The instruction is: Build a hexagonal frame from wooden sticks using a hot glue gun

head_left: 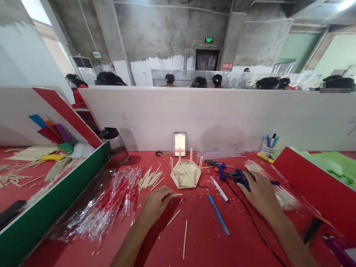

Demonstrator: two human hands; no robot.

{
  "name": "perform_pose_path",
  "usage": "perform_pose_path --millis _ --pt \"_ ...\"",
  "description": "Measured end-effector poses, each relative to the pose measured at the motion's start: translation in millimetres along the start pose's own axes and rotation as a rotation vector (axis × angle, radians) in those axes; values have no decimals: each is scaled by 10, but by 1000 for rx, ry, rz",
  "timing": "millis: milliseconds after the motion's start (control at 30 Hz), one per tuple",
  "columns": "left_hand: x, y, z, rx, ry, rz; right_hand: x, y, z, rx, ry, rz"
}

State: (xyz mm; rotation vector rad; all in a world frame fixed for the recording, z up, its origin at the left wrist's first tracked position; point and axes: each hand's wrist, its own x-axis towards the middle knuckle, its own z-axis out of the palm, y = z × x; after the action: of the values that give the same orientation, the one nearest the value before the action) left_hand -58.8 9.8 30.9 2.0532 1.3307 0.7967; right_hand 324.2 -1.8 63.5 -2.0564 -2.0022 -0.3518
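Note:
A small hexagonal frame of wooden sticks with upright posts stands on the red table. Just in front of it, my left hand pinches a short wooden stick near the frame's base. My right hand lies over a dark blue tool with a black cable, its fingers curled on it. A blue glue gun lies just beyond that hand.
Loose sticks, a white marker and a blue pen lie around the frame. Clear plastic wrappers spread at left beside a green-edged board. A jar and pen cup stand by the white partition. A red board rises at right.

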Motion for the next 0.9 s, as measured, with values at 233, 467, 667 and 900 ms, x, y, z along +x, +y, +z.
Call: perform_pose_path --millis 233,467,667,900 --pt "18 136 196 -214 89 -38 -430 -1541 -357 642 -439 -295" --pt "54 182 213 -248 142 -64 -413 -1886 -129 701 -493 -290" --pt "123 89 229 -66 91 30 -414 -1874 -5 866 -456 -209" --pt "116 25 189 275 98 32 -301 -1885 132 833 -436 -97"
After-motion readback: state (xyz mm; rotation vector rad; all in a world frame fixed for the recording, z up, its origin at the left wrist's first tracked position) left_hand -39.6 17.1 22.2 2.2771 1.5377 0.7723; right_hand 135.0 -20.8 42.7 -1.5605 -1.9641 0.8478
